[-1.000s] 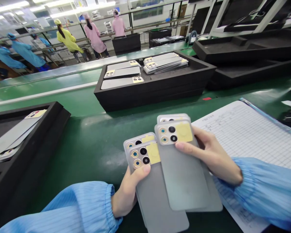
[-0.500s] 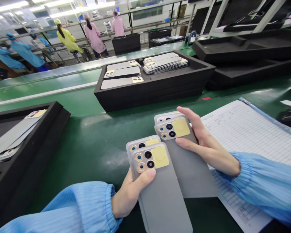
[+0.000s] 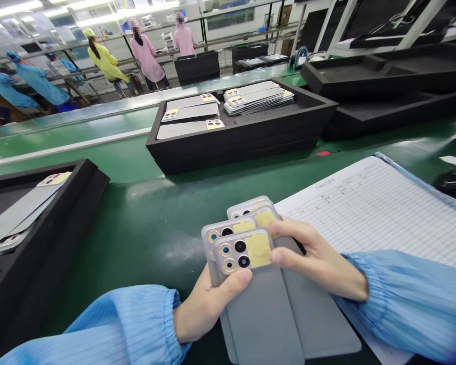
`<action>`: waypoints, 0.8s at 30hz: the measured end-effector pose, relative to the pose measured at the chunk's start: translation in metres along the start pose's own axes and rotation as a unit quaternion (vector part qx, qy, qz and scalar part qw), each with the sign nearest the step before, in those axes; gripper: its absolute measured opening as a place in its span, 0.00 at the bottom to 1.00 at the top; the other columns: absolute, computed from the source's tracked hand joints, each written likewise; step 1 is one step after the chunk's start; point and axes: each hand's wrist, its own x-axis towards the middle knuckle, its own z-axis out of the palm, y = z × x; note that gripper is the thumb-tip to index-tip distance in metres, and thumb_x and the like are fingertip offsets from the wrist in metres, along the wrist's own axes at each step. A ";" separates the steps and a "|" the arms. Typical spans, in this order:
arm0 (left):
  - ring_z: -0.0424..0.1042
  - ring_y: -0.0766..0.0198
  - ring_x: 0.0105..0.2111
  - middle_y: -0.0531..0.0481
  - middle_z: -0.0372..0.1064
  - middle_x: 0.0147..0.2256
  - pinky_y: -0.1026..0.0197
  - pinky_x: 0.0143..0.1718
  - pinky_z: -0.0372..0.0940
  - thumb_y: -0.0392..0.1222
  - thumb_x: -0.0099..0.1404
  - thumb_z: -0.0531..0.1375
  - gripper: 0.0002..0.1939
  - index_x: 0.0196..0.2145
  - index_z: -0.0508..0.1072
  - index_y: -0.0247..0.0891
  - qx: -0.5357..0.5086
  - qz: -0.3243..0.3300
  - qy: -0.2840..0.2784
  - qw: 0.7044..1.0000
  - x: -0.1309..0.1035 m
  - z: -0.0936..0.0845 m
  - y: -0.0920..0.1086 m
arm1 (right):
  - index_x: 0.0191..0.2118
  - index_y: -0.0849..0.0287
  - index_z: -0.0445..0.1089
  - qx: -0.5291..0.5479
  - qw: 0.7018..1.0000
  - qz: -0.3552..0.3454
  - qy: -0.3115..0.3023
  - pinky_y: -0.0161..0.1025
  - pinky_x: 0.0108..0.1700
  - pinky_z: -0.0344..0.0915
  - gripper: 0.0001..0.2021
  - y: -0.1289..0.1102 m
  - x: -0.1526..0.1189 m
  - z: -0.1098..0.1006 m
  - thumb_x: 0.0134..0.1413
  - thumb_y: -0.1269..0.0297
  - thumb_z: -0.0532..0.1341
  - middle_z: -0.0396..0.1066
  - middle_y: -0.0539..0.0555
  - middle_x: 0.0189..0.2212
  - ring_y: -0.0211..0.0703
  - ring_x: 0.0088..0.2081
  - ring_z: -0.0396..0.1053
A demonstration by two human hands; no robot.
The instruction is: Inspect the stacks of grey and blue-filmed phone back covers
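Observation:
Grey phone back covers (image 3: 258, 309), overlapping, are gripped by my left hand (image 3: 203, 312), its thumb lying below the camera lenses of the front one. Each shows a camera plate with round lenses and a yellow film (image 3: 259, 249). My right hand (image 3: 313, 256) is closed at more grey phone back covers (image 3: 319, 319), fanned out behind and to the right. Its thumb tip touches the right edge of the front cover's yellow film, and its index finger lies over the film of a cover behind. The undersides and my other fingers are mostly hidden.
A black tray (image 3: 243, 144) with stacked covers stands ahead; another tray (image 3: 95, 172) with covers is at left. Stacked black trays (image 3: 365, 114) sit at right. A gridded record sheet (image 3: 368, 203) lies under my right forearm. Several people work in the background.
My right hand has moved down and left with its covers, which now sit behind those in my left hand. My right thumb has come onto the front cover. My left hand has barely moved.

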 end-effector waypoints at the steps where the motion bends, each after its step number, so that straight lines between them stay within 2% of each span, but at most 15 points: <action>1: 0.61 0.53 0.52 0.48 0.63 0.53 0.54 0.53 0.55 0.42 0.60 0.56 0.25 0.55 0.58 0.45 0.011 -0.001 -0.007 1.000 0.000 0.000 0.000 | 0.38 0.54 0.70 -0.002 1.000 0.000 -0.002 0.38 0.43 0.63 0.09 0.000 0.000 0.001 0.48 0.62 0.61 0.69 0.51 0.38 0.46 0.42 0.66; 4: 0.63 0.53 0.51 0.47 0.65 0.51 0.54 0.52 0.57 0.43 0.59 0.57 0.25 0.55 0.60 0.45 0.020 0.010 -0.001 1.000 0.000 0.002 -0.001 | 0.45 0.52 0.69 -0.007 1.000 -0.002 -0.006 0.40 0.48 0.61 0.20 0.000 -0.001 0.004 0.41 0.68 0.66 0.68 0.51 0.44 0.48 0.46 0.65; 6: 0.64 0.53 0.50 0.47 0.66 0.50 0.54 0.52 0.58 0.43 0.58 0.57 0.25 0.54 0.61 0.44 0.012 0.020 0.012 1.000 0.000 0.003 -0.002 | 0.46 0.52 0.68 -0.005 1.000 -0.007 -0.003 0.39 0.49 0.61 0.22 -0.001 -0.002 0.004 0.41 0.69 0.66 0.68 0.51 0.45 0.47 0.47 0.65; 14: 0.64 0.52 0.49 0.46 0.65 0.51 0.52 0.51 0.58 0.43 0.59 0.57 0.26 0.55 0.58 0.44 0.000 0.018 -0.003 1.000 0.000 0.002 -0.002 | 0.45 0.51 0.69 -0.008 1.000 0.009 0.001 0.40 0.49 0.62 0.21 -0.003 -0.002 0.004 0.41 0.69 0.66 0.68 0.50 0.46 0.47 0.47 0.65; 20: 0.57 0.52 0.55 0.47 0.59 0.55 0.52 0.55 0.52 0.42 0.61 0.54 0.25 0.56 0.56 0.44 0.003 0.008 -0.037 0.999 -0.002 -0.003 0.001 | 0.42 0.52 0.71 -0.009 1.000 0.014 0.010 0.40 0.48 0.63 0.16 -0.004 -0.001 0.005 0.42 0.64 0.66 0.69 0.50 0.43 0.48 0.46 0.65; 24: 0.56 0.51 0.55 0.47 0.59 0.55 0.51 0.56 0.51 0.43 0.61 0.53 0.26 0.56 0.56 0.41 -0.071 0.005 -0.055 0.996 -0.001 -0.004 -0.003 | 0.45 0.51 0.69 -0.014 1.000 0.021 0.004 0.42 0.49 0.62 0.19 -0.003 -0.002 0.006 0.43 0.65 0.65 0.68 0.50 0.45 0.49 0.47 0.65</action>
